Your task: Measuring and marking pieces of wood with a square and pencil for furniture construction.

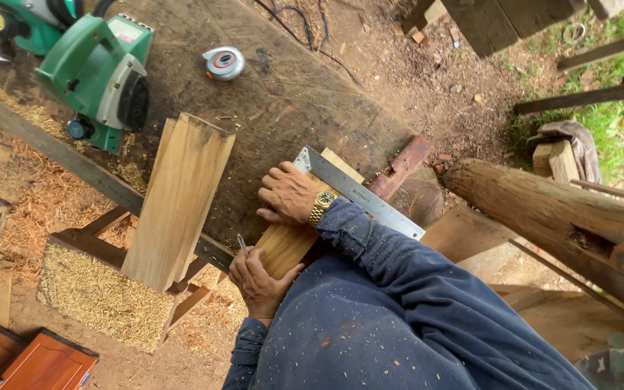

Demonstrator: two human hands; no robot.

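Marking the plank [283, 242]: right hand [288, 193] spread flat on the square [359, 193] across it, left hand [258, 278] pinching the pencil [240, 240] at its edge; next needs a steady line

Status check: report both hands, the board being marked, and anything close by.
Left hand grips a pencil at the board edge. Right hand presses the steel square flat. Stacked planks lie just beside.
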